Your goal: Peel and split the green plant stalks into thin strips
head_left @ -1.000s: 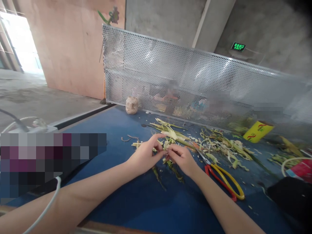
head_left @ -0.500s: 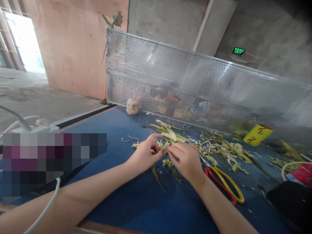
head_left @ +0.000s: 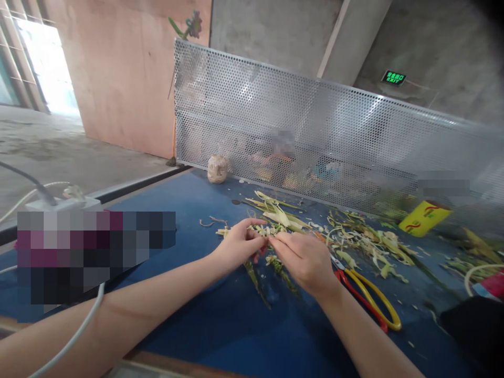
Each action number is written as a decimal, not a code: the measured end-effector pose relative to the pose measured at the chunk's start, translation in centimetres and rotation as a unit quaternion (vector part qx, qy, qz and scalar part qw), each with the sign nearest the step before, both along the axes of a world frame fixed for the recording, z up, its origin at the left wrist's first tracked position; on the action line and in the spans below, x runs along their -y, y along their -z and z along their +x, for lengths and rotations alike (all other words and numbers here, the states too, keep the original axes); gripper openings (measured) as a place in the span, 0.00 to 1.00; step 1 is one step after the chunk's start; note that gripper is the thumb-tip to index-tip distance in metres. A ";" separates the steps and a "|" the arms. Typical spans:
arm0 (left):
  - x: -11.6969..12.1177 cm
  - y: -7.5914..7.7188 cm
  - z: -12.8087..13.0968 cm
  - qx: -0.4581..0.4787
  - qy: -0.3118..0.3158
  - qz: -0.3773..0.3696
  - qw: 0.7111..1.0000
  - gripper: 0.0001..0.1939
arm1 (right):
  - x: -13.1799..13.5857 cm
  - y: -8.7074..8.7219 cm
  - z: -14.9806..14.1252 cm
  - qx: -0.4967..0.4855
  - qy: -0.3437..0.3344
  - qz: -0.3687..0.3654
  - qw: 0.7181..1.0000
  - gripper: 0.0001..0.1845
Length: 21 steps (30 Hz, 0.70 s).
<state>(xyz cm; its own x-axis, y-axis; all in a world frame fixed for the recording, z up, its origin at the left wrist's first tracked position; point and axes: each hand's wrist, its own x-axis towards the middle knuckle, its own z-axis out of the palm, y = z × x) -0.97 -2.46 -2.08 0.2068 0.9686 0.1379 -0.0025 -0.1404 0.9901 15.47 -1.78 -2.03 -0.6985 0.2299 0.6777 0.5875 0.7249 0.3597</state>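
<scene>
My left hand (head_left: pixel 243 242) is closed, thumb and index finger pinched around a plant stem with small pale green-white buds (head_left: pixel 271 230). My right hand (head_left: pixel 305 260) meets it from the right, its fingertips pressed together at the same stem; its exact hold is partly hidden. Below the hands lie green stem pieces (head_left: pixel 255 281) and another budded sprig (head_left: pixel 284 274) on the blue tabletop (head_left: pixel 189 310). Behind them rest long pale leaves (head_left: pixel 277 214). Scissors with one red and one yellow handle (head_left: pixel 374 294) lie right of my right hand.
A pile of peeled plant scraps (head_left: pixel 366 241) covers the right side. Beyond it lies a yellow wrapper-like roll (head_left: pixel 425 218). A perforated metal screen (head_left: pixel 255 105) borders the back, near a tape-like beige roll (head_left: pixel 218 169). A white cable (head_left: pixel 84 331) crosses by my left forearm.
My right fingers have curled in more and both hands stay together at the stem. The whole view has shifted slightly; the scissors and scraps lie as before.
</scene>
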 end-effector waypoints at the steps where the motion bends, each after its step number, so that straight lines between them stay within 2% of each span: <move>1: 0.0 0.1 -0.1 -0.016 0.003 0.015 1.000 0.18 | 0.0 0.0 0.1 0.002 -0.009 -0.022 1.000 0.13; 5: 0.1 0.4 -0.5 -0.131 -0.003 0.131 0.983 0.21 | -0.5 -0.1 0.1 -0.053 -0.037 -0.144 0.988 0.12; 8: 0.5 0.3 -0.8 -0.208 0.006 0.193 0.959 0.23 | -0.9 0.0 -0.1 -0.120 -0.060 -0.252 0.959 0.09; 10: 0.7 0.0 -0.8 -0.248 0.022 0.213 0.945 0.24 | -1.1 0.1 -0.3 -0.136 -0.082 -0.313 0.936 0.07; 13: 0.8 -0.2 -0.9 -0.276 0.036 0.229 0.933 0.26 | -1.4 0.4 -0.4 -0.159 -0.101 -0.365 0.912 0.06; 16: 0.9 -0.4 -1.0 -0.297 0.038 0.238 0.924 0.27 | -1.7 0.8 -0.5 -0.207 -0.096 -0.405 0.886 0.05; 21: 1.1 -0.9 -1.2 -0.345 0.045 0.257 0.901 0.27 | -2.0 1.1 -0.6 -0.273 -0.086 -0.486 0.826 0.07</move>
<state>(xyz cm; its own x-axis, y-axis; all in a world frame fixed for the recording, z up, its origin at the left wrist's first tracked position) -2.20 -3.51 -1.22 0.4900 0.7882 0.3723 0.5552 -0.6114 0.5638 14.85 0.19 -3.12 -0.4292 0.7801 0.4553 0.3288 0.6044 -0.7257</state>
